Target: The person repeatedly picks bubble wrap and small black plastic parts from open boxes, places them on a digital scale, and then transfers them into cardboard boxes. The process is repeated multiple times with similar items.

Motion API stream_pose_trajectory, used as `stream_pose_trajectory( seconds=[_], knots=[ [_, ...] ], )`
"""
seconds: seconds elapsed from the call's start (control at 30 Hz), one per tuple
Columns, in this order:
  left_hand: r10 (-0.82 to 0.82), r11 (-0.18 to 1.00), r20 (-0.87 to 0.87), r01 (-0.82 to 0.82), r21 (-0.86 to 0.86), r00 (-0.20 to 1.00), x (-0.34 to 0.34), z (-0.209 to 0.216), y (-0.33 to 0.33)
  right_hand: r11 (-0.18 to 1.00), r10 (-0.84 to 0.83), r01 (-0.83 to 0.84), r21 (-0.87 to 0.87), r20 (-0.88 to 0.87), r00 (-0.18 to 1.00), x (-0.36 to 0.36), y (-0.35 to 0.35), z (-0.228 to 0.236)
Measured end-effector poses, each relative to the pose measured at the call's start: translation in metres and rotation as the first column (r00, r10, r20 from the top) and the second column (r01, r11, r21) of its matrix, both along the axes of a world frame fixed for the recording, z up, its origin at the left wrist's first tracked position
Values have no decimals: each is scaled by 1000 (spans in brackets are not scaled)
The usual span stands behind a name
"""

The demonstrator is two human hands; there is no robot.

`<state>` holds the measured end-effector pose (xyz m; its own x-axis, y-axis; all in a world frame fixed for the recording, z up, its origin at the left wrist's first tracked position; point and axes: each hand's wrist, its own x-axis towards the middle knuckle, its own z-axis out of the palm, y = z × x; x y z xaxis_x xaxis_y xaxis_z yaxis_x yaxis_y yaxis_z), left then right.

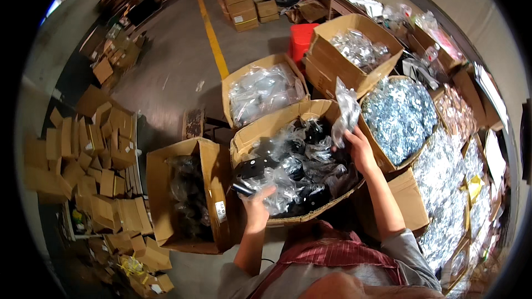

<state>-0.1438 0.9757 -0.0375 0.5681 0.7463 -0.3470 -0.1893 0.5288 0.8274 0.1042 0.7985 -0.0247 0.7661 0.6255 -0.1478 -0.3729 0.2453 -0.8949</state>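
An open cardboard box (260,128) in front of me holds several black parts (256,167) and crumpled clear plastic bags. Over its near left edge, my left hand (257,206) is closed round a smooth black piece with a rounded, shiny end (242,189). Its exact kind I cannot make out. My right hand (359,148) is at the box's right side, raised a little, with its fingers pinching a clear plastic bag (347,112) that stands upright. Whether anything is inside that bag is hard to see.
Left of the middle box stands another carton (160,188) with dark bagged pieces. Beyond is a box of clear bags (265,91); to the right are a carton of shiny pieces (407,108) and a red stool (302,39). Flattened and empty boxes (97,149) pile up at far left.
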Motion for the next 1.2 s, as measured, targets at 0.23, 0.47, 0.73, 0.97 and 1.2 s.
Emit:
stream_pose_trajectory(
  seconds=[0.23, 0.47, 0.73, 0.97, 1.2],
  knots=[
    [-236, 967, 167, 248, -57, 957, 18, 39, -49, 968, -245, 226, -106, -582, 776, -162, -148, 11],
    [-718, 648, 305, 761, -34, 625, 49, 68, -210, 974, -30, 116, 194, -397, 917, -285, -284, 8],
    [-894, 103, 395, 955, -277, 210, 16, 7, -420, 866, -497, 496, -72, -251, 831, -432, -439, -24],
    [-792, -520, 559, 750, -409, -244, -44, 47, -574, 525, -779, 851, -9, -406, 477, -482, -524, -4],
    [-727, -683, 51, 729, 42, -684, -51, 16, -594, 276, -746, 946, -172, 582, 323, -457, -555, -41]
  ],
)
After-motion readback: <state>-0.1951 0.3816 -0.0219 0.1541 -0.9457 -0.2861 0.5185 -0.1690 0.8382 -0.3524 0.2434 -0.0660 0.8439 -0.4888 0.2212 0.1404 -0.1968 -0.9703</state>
